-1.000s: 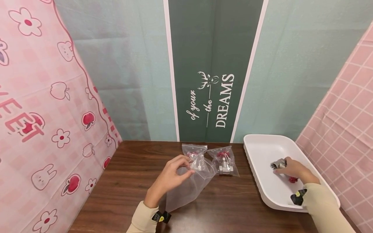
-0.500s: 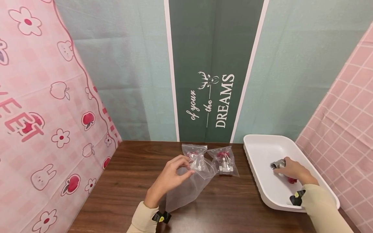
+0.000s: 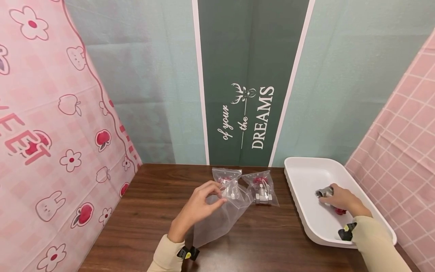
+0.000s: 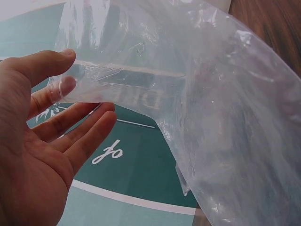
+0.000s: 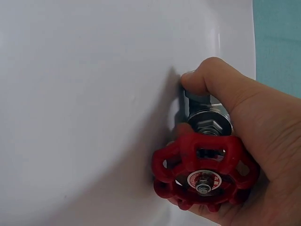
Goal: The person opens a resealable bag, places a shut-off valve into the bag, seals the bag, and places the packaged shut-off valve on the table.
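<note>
My left hand (image 3: 200,204) holds the edge of a large clear plastic bag (image 3: 219,223) up over the table. In the left wrist view, thumb and index finger are at the bag's edge and the other fingers are loosely bent. Inside the white tray (image 3: 295,196), my right hand (image 3: 343,198) grips a metal valve (image 3: 325,191) by its body. The valve's red handwheel (image 5: 204,172) faces the right wrist camera, beside the palm; fingers cover part of the body.
Two small zip bags lie at the back of the table (image 3: 163,185): one zip bag (image 3: 261,189) with a red-wheeled valve inside, and another zip bag (image 3: 227,173) partly behind the large bag. Fabric hangings stand behind and on both sides.
The right hand has shifted very slightly with the valve, staying in the tray. The left hand and the bag stay where they were.
</note>
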A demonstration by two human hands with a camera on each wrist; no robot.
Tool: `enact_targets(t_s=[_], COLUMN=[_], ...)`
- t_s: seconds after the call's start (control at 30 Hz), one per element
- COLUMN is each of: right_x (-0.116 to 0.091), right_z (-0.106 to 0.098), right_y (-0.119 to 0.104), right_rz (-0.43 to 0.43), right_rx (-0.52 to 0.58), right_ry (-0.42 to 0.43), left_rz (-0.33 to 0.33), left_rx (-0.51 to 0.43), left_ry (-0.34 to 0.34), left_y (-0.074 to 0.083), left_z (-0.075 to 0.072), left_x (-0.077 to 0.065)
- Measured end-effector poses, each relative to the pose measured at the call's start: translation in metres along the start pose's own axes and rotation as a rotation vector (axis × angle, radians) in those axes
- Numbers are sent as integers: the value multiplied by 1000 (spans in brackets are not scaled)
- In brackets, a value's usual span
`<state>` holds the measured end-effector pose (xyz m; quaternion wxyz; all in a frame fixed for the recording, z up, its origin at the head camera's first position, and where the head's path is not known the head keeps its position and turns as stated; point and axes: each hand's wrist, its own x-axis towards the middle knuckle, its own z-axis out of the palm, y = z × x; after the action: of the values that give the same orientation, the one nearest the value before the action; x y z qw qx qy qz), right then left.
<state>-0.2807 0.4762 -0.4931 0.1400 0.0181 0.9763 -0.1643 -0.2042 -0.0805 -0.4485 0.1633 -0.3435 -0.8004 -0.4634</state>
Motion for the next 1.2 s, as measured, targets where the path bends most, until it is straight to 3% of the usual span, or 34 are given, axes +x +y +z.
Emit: enact_targets(t_s=[0.4,0.83,1.2], right_x=[-6,-11,-14], right_z=[1,-1,-6], right_y=[-3,-6,-16], right_rz=[15,2,-74], right_rx=[55,32,92], right_ry=[-16,12,49], left_rz=[-14,-33,-19], left_rx=[-11,-4,21], left_ry=[-11,-20,-15], left_y=[0,-1,-3], left_z=[-3,-5,-4], left_x=[-2,-4,-4])
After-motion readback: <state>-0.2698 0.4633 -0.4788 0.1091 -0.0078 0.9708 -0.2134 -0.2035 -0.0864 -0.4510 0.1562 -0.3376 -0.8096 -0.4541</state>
